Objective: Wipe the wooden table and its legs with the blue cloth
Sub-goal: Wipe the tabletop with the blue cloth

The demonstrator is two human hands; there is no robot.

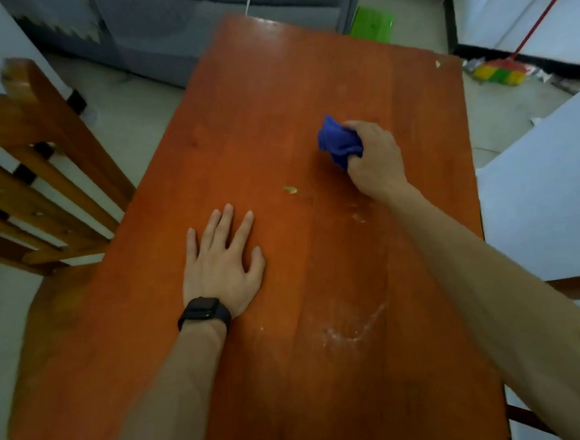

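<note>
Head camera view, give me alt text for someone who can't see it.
A person's right hand grips a bunched blue cloth on a reddish wooden table, while the left hand, a black watch on its wrist, rests flat with fingers spread. Crumbs and whitish smears mark the tabletop; a wooden chair stands at left.

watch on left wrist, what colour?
Black watch, band and face, clearest in the head view.

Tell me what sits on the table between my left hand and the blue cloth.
In the head view, one small yellowish scrap lies on the wooden table between the left hand and the blue cloth; otherwise bare wood.
</note>
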